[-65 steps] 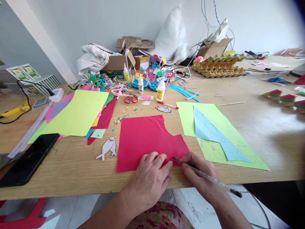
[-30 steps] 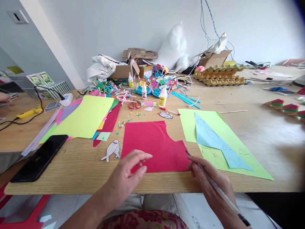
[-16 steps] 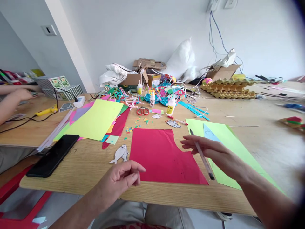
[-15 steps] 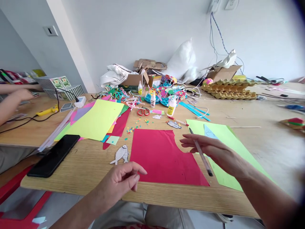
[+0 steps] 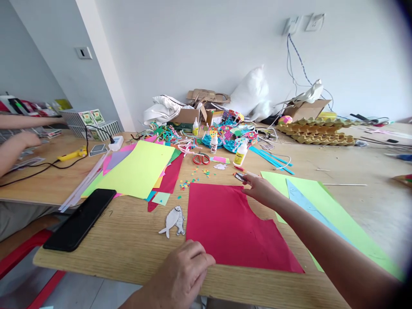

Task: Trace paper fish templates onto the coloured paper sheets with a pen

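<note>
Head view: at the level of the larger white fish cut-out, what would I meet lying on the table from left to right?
Black phone → larger white fish cut-out → red sheet → light green sheet.

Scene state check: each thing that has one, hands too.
Red paper: spread out, right side notched.
Phone: screen dark.
Big glue bottle: upright.
Scissors: lying down, blades unclear.
Blue paper: lying on green paper.
Left hand: curled at red paper's near edge.
Right hand: at a fish cutout, grip unclear.
</note>
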`<state>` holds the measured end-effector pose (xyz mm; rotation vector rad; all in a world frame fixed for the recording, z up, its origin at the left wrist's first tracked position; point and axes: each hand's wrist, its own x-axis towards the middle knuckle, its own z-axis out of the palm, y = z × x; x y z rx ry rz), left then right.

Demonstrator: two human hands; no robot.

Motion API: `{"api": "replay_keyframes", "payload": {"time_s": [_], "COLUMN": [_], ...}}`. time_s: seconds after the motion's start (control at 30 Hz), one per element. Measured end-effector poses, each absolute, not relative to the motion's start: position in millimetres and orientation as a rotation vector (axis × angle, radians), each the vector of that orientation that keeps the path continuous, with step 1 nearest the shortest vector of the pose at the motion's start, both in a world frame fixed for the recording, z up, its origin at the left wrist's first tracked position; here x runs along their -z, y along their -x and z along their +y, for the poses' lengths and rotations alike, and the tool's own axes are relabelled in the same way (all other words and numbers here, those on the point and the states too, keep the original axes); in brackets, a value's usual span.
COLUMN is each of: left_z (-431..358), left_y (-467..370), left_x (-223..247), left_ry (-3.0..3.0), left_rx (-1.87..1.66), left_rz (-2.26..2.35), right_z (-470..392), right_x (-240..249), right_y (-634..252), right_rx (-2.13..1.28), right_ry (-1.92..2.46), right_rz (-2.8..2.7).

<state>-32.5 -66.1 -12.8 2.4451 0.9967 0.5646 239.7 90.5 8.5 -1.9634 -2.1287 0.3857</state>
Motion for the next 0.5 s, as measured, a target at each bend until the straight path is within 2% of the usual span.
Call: {"api": "replay_keyframes", "payload": {"time_s": [0.27, 0.5], "left_z": [-66.8, -66.4], "left_y": [33.1, 38.6], "left_x": [31.0, 30.5], "left_ry": [-2.503, -2.449], "left_rx": [-0.592, -0.965], "left_rz": [0.985, 0.956], "right_z": [113.1, 88.4], "right_x": [1.9, -30.1], "right_y": [-234.5, -232.3], "right_rx": [-0.471, -0.734], "right_ry": [2.126, 2.007], "right_rz": [-2.189, -1.996]}}
